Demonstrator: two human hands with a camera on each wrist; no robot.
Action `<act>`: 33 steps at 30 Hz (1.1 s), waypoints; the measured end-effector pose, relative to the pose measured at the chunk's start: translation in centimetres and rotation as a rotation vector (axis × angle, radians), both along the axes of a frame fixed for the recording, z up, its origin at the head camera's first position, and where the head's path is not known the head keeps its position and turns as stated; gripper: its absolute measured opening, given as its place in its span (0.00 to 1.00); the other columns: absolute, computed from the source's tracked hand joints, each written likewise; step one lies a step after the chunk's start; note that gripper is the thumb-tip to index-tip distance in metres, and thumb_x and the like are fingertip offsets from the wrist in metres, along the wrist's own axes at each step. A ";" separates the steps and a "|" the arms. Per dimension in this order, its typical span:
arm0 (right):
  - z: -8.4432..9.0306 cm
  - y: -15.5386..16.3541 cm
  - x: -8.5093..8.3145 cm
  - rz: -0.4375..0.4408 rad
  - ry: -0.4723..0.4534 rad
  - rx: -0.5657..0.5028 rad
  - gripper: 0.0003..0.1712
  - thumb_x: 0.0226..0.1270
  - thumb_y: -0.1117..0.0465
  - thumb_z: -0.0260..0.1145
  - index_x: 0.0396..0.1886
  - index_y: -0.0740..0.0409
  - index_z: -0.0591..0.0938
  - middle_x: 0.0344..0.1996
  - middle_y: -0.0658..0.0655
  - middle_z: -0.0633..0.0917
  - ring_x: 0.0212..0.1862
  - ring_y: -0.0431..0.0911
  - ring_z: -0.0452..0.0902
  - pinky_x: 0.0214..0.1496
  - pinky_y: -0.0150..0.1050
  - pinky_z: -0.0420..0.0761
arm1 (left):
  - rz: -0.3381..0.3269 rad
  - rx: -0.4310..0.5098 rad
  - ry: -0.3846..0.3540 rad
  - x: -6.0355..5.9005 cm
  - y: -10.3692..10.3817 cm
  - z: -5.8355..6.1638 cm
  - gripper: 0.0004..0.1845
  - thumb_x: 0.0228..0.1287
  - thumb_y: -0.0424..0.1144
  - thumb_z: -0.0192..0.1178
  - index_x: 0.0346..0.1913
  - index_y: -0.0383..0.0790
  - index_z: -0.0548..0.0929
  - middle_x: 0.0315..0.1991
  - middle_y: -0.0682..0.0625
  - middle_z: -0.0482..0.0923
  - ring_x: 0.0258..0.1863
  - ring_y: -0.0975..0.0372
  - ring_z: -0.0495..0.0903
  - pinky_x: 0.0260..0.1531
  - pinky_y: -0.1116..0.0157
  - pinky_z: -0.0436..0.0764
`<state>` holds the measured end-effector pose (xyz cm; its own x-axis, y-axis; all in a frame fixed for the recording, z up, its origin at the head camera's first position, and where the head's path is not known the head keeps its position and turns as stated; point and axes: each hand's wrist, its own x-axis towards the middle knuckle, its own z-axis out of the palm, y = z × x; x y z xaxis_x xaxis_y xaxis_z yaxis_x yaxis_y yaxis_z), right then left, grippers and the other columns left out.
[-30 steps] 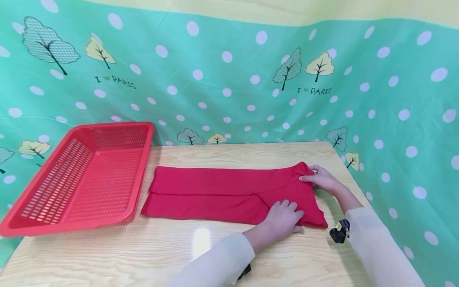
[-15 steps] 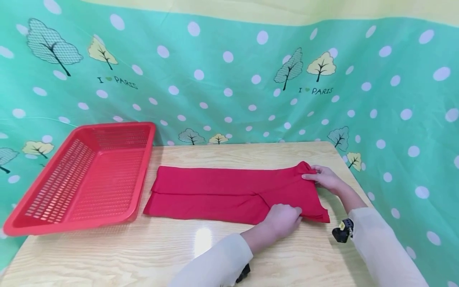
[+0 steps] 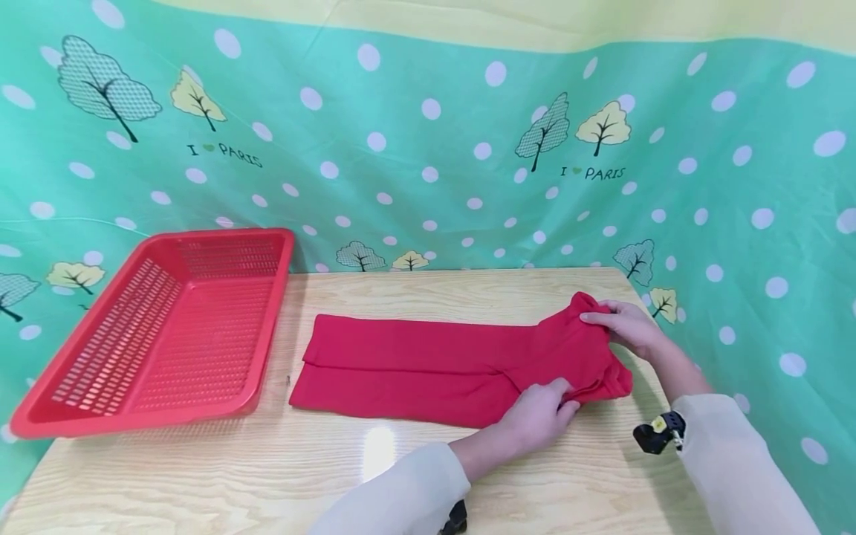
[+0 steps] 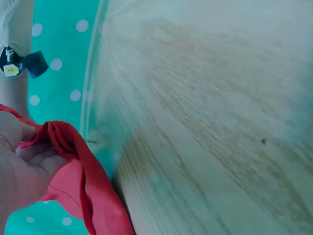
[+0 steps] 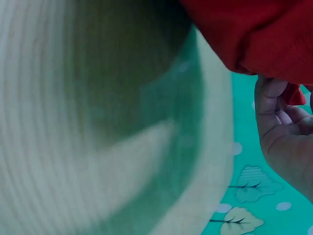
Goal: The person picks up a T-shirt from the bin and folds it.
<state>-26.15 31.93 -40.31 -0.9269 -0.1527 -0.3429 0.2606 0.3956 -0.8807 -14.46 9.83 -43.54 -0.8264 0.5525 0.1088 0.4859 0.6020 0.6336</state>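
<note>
- The left hand (image 3: 538,407) pinches the near corner of the red garment (image 3: 428,368), thumb and fingers curled round the gathered edge; the left wrist view shows the cloth (image 4: 85,181) bunched against the palm (image 4: 22,171).
- The right hand (image 3: 625,325) grips the far corner of the same end, fingers curled over a raised fold; in the right wrist view the fabric (image 5: 259,34) hangs just above the curled fingers (image 5: 274,105).
- Between the two hands that end of the garment is lifted and crumpled, while the rest lies flat and folded lengthwise, stretching away from the hands to the person's left.
- Under the hands and the garment is a pale wooden table (image 3: 200,475).
- Well beyond the garment's far end, to the left of both hands, stands a red slotted basket (image 3: 40,416), tilted over the table's edge.
- Behind everything hangs a teal dotted cloth (image 3: 428,148) printed with trees.
- A small black clip (image 3: 658,432) sits at the right sleeve's cuff.
</note>
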 end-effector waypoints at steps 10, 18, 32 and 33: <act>3.5 -4.1 -0.3 0.011 0.047 0.000 0.29 0.64 0.52 0.63 0.55 0.66 0.66 0.34 0.42 0.80 0.35 0.34 0.80 0.41 0.29 0.81 | 0.040 0.202 -0.164 0.8 -2.4 1.9 0.07 0.65 0.39 0.57 0.43 0.43 0.76 0.29 0.58 0.81 0.28 0.77 0.76 0.30 0.82 0.72; 4.7 -10.1 -1.0 0.039 0.063 0.026 0.32 0.63 0.57 0.63 0.60 0.70 0.65 0.38 0.51 0.78 0.31 0.34 0.80 0.37 0.29 0.81 | 0.117 0.323 -0.283 1.3 -5.9 1.8 0.05 0.63 0.36 0.57 0.40 0.40 0.74 0.24 0.56 0.78 0.20 0.76 0.72 0.20 0.77 0.72; 1.8 -21.4 -1.8 0.090 0.103 0.217 0.25 0.57 0.60 0.67 0.53 0.67 0.73 0.33 0.61 0.79 0.16 0.40 0.76 0.24 0.35 0.81 | 0.248 0.466 -0.552 1.9 -13.8 -2.2 0.11 0.59 0.38 0.62 0.39 0.33 0.79 0.24 0.42 0.82 0.21 0.63 0.81 0.25 0.69 0.80; 1.4 -22.1 -1.8 0.095 0.111 0.234 0.24 0.57 0.60 0.68 0.51 0.66 0.73 0.33 0.61 0.79 0.16 0.41 0.76 0.24 0.35 0.81 | 0.253 0.506 -0.609 2.0 -14.1 -2.3 0.11 0.59 0.37 0.62 0.40 0.32 0.78 0.25 0.40 0.82 0.21 0.60 0.82 0.25 0.67 0.82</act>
<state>-27.95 9.87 -38.95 -0.9460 -0.1692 -0.2766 0.1201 0.6096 -0.7836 -12.47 -4.24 -45.87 -0.9137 0.3468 -0.2118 -0.1408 0.2188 0.9656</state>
